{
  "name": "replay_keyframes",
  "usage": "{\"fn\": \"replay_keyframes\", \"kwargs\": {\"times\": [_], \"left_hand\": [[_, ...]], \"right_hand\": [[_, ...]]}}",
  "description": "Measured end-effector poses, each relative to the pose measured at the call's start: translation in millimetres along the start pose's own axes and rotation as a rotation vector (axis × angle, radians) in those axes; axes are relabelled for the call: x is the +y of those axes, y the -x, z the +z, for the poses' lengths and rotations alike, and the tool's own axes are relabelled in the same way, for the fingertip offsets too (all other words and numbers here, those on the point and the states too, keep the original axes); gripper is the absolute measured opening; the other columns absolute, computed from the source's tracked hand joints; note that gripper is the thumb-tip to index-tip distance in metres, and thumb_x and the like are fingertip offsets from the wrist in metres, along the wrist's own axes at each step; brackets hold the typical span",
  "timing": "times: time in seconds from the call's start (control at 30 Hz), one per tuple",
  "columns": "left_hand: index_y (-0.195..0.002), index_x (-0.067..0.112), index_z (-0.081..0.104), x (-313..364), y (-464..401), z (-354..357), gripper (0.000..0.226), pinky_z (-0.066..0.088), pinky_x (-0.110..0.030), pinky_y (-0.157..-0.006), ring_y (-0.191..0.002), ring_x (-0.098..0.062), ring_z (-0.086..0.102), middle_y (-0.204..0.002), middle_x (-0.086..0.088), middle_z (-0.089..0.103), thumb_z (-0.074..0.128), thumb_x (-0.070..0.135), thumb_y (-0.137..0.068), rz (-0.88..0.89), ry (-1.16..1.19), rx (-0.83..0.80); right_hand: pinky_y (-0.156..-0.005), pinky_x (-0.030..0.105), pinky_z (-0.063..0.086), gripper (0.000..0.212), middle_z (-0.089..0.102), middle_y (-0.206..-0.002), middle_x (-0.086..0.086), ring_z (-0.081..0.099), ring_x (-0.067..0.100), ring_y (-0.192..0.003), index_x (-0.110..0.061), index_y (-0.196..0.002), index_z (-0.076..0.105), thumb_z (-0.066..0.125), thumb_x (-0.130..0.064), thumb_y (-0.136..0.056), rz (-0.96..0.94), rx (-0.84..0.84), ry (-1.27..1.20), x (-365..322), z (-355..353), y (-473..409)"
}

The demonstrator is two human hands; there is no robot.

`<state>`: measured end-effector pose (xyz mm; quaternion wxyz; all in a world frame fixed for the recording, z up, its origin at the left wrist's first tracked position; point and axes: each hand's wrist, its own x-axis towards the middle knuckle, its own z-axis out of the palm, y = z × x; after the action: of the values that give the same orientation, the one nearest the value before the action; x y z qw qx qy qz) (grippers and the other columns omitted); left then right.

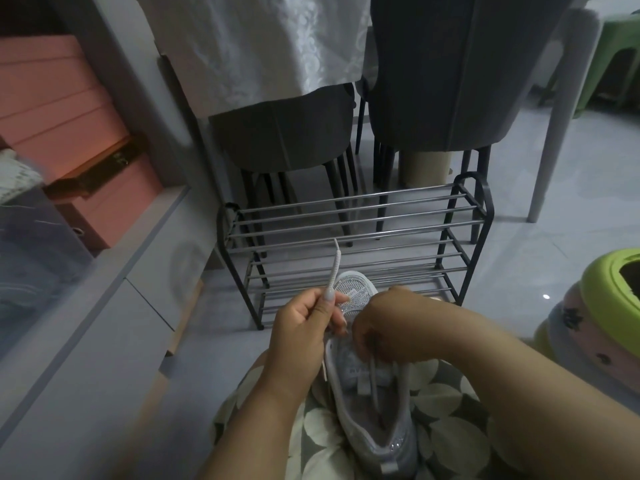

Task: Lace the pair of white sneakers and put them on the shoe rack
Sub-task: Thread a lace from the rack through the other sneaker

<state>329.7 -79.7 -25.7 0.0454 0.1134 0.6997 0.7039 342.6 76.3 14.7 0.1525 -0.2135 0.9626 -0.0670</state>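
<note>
One white sneaker [367, 407] lies on my lap, toe pointing away toward the shoe rack [349, 216]. My left hand [304, 327] pinches a white lace [333, 268] whose free end sticks straight up. My right hand [388, 334] is curled over the sneaker's tongue and eyelets, fingers on the lace there; another lace end hangs into the shoe opening. The black two-tier metal rack stands on the floor just beyond the shoe, with nothing on its bars. The second sneaker is not in sight.
Two dark chairs [287, 133] and a table with a white cloth [249, 43] stand behind the rack. A grey cabinet [104, 306] with pink boxes [62, 109] runs along the left. Stacked green and pink plastic stools [602, 306] sit at the right.
</note>
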Motion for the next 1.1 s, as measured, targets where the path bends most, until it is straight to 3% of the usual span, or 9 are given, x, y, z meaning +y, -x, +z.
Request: {"fn": "replay_keyframes", "kwargs": {"times": [0.07, 0.2, 0.37, 0.5, 0.57, 0.7, 0.8, 0.93, 1.1], "left_hand": [[-0.087, 0.007, 0.069, 0.5, -0.5, 0.4, 0.027, 0.053, -0.032, -0.073, -0.062, -0.015, 0.056, -0.06, 0.003, 0.057, 0.049, 0.023, -0.096, -0.007, 0.023, 0.01], [-0.085, 0.007, 0.068, -0.2, -0.8, -0.8, 0.026, 0.051, -0.036, -0.075, -0.058, -0.015, 0.056, -0.06, 0.001, 0.057, 0.049, 0.019, -0.097, -0.042, 0.089, 0.04], [-0.082, 0.012, 0.07, -0.2, -1.3, -3.4, 0.026, 0.051, -0.034, -0.07, -0.059, -0.017, 0.056, -0.062, -0.001, 0.058, 0.052, 0.024, -0.095, -0.081, 0.155, 0.042], [-0.084, 0.009, 0.071, 5.8, -7.0, -1.0, 0.022, 0.055, -0.035, -0.07, -0.064, -0.018, 0.062, -0.067, -0.006, 0.065, 0.055, 0.019, -0.094, -0.11, 0.218, 0.054], [-0.082, 0.015, 0.074, 9.1, -12.0, -0.8, 0.021, 0.057, -0.033, -0.072, -0.07, -0.017, 0.066, -0.071, -0.003, 0.07, 0.057, 0.024, -0.091, -0.1, 0.198, 0.054], [-0.087, 0.022, 0.077, 14.7, -23.1, 0.5, 0.017, 0.056, -0.038, -0.079, -0.081, -0.016, 0.067, -0.081, 0.001, 0.073, 0.064, 0.033, -0.084, -0.067, 0.087, 0.039], [-0.095, 0.024, 0.075, 19.1, -29.0, 4.1, 0.014, 0.053, -0.025, -0.072, -0.083, -0.01, 0.067, -0.086, 0.003, 0.075, 0.062, 0.025, -0.09, -0.019, 0.014, 0.027], [-0.096, 0.018, 0.074, 26.3, -34.8, 6.9, 0.013, 0.047, -0.013, -0.064, -0.069, 0.003, 0.063, -0.073, 0.01, 0.071, 0.063, 0.02, -0.09, 0.006, 0.002, 0.005], [-0.082, 0.018, 0.077, 33.9, -42.0, 7.3, 0.012, 0.041, -0.023, -0.058, -0.063, -0.013, 0.045, -0.074, -0.013, 0.057, 0.066, 0.023, -0.085, -0.039, 0.091, -0.036]], "right_hand": [[-0.075, 0.019, 0.031, 0.017, 0.056, -0.068, -0.017, 0.058, 0.007, -0.075, -0.034, -0.079, 0.063, 0.061, -0.017, -0.082, 0.015, 0.002, -0.002, -0.1, 1.0, -2.7], [-0.053, 0.012, 0.04, 0.019, 0.054, -0.067, -0.015, 0.05, -0.001, -0.058, -0.031, -0.088, 0.066, 0.058, -0.015, -0.084, 0.051, 0.018, -0.217, 5.1, -0.2, 0.0], [-0.059, 0.019, 0.041, 0.01, 0.054, -0.065, -0.014, 0.047, -0.001, -0.058, -0.032, -0.078, 0.061, 0.065, -0.03, -0.086, 0.03, 0.086, -0.596, 18.9, 4.2, 2.4], [-0.071, 0.035, 0.042, 0.015, 0.057, -0.075, -0.001, 0.051, 0.019, -0.072, -0.028, -0.077, 0.063, 0.059, -0.022, -0.09, 0.012, 0.282, -1.037, 28.3, 12.9, -1.5], [-0.069, 0.034, 0.041, 0.012, 0.055, -0.071, 0.001, 0.048, 0.019, -0.068, -0.019, -0.081, 0.061, 0.057, -0.018, -0.093, 0.036, 0.402, -1.169, 28.0, 12.6, -3.1], [-0.061, 0.025, 0.043, 0.011, 0.052, -0.065, -0.002, 0.047, 0.01, -0.059, -0.01, -0.084, 0.056, 0.055, -0.016, -0.094, 0.089, 0.55, -1.24, 18.5, 8.8, -10.5], [-0.06, 0.035, 0.041, 0.013, 0.053, -0.065, 0.004, 0.046, 0.017, -0.058, -0.01, -0.084, 0.057, 0.057, -0.018, -0.093, 0.089, 0.631, -1.281, 13.3, 8.9, -18.7], [-0.06, 0.039, 0.04, 0.018, 0.053, -0.061, 0.003, 0.047, 0.018, -0.056, -0.01, -0.08, 0.057, 0.059, -0.024, -0.092, 0.099, 0.698, -1.288, 9.2, 6.6, -23.7], [-0.063, 0.041, 0.042, 0.017, 0.055, -0.061, 0.006, 0.049, 0.019, -0.055, -0.007, -0.078, 0.058, 0.06, -0.016, -0.092, 0.123, 0.703, -1.308, 11.3, 4.1, -27.6]]}}
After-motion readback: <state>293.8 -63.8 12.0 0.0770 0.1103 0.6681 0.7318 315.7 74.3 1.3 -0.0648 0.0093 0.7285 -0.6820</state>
